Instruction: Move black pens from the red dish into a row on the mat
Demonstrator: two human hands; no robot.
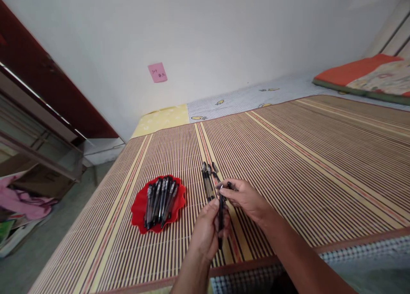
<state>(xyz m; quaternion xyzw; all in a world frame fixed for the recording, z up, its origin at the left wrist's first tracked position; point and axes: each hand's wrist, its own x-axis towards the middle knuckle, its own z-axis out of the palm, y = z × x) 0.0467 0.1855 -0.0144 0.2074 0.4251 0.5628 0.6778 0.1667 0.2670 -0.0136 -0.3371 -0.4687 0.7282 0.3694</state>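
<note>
Upright in my left hand (208,227) is a black pen (221,221), its bright narrow tip pointing up and away from me. My right hand (245,198) is closed at the tip end, thumb and forefinger beside the pen's point. A small dark piece that looks like a pen cap (229,185) shows between its fingers. Just beyond my hands, a few capped pens (207,185) lie side by side on the striped mat, partly hidden by my fingers. To the left, a red scalloped dish (137,206) holds several more black-capped pens (162,200).
The striped mat (288,157) covers a bed against a white wall (224,37). A pink note (157,72) is stuck on the wall. Folded orange bedding (352,69) lies at the far right. Past the bed's left edge are the floor and a pink cloth (25,204).
</note>
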